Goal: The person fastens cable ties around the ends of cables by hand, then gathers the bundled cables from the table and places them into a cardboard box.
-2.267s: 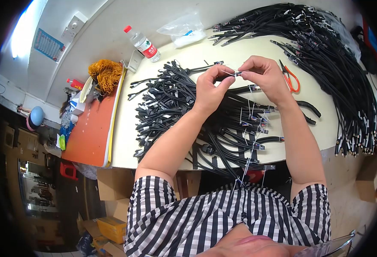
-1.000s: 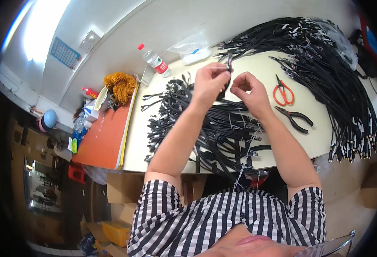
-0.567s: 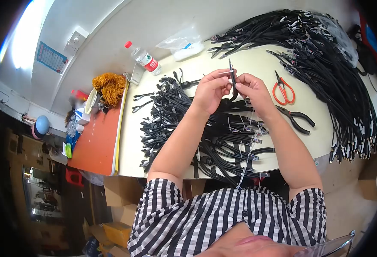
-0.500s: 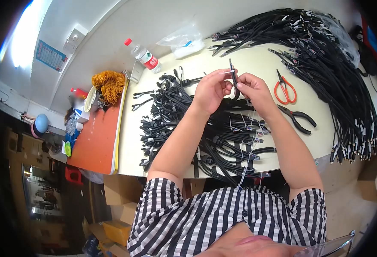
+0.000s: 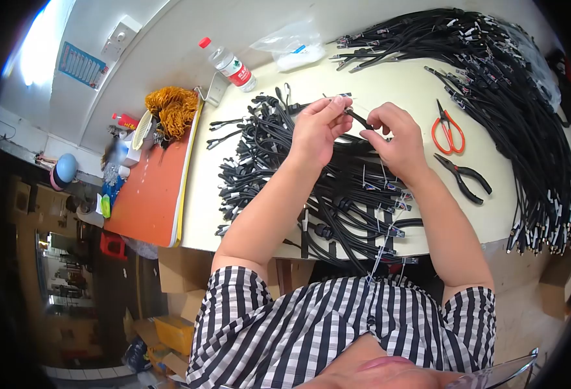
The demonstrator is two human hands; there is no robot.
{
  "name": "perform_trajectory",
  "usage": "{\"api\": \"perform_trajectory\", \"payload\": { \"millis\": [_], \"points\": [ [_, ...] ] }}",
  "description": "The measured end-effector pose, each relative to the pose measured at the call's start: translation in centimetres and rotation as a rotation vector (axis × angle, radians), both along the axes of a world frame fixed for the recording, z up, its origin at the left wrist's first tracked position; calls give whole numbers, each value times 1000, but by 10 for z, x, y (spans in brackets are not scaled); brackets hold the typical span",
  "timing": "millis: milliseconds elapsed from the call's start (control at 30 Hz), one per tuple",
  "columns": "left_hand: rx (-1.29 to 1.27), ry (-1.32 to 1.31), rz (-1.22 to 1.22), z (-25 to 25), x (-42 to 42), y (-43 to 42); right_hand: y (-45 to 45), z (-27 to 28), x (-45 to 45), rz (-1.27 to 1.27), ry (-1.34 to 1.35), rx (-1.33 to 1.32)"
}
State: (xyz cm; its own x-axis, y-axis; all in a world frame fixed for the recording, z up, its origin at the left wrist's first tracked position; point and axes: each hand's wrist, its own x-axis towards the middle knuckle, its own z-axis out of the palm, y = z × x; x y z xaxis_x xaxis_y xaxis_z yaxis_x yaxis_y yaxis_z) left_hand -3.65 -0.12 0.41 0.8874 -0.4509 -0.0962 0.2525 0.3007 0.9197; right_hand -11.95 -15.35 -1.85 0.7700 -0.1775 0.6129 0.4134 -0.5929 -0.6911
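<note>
A short black cable (image 5: 359, 119) runs between my two hands above the table. My left hand (image 5: 316, 133) pinches one end of it between thumb and fingers. At its other end, the curled thumb and forefinger of my right hand (image 5: 399, 139) close around the cable. A thin pale strand shows near my left fingertips, too fine to name. Below my hands lies a pile of black cables (image 5: 266, 146), with several white zip ties (image 5: 379, 223) among their connectors on the right side.
Red-handled scissors (image 5: 449, 133) and black-handled pliers (image 5: 467, 178) lie right of my hands. A large cable bundle (image 5: 493, 97) curves along the back and right. At the back stand a water bottle (image 5: 233, 70) and a plastic bag (image 5: 295, 55). Orange cord (image 5: 172, 110) sits on the red board (image 5: 146, 204).
The cable has turned from nearly upright to a slant between my hands. My right hand has shifted slightly right, apart from the left. The whole view has shifted a little.
</note>
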Motion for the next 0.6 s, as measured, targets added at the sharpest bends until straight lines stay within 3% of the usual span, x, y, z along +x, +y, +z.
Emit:
{"api": "perform_trajectory", "payload": {
  "millis": [100, 233, 367, 533, 600],
  "points": [
    [-30, 87, 42, -7, -8, 6, 0, 1, 0, -72, -118, -212],
    [-114, 83, 40, -18, -17, 11, 7, 1, 0, -112, -180, -288],
    [-166, -31, 111, -29, -22, 8, 16, 5, -4, -143, -212, -367],
    [-39, -389, 297, -32, -26, 3, 25, 10, -10, -202, -216, -525],
    [-23, -405, 285, -33, -25, 4, 25, 6, -8, -190, -194, -490]
  ]
}}
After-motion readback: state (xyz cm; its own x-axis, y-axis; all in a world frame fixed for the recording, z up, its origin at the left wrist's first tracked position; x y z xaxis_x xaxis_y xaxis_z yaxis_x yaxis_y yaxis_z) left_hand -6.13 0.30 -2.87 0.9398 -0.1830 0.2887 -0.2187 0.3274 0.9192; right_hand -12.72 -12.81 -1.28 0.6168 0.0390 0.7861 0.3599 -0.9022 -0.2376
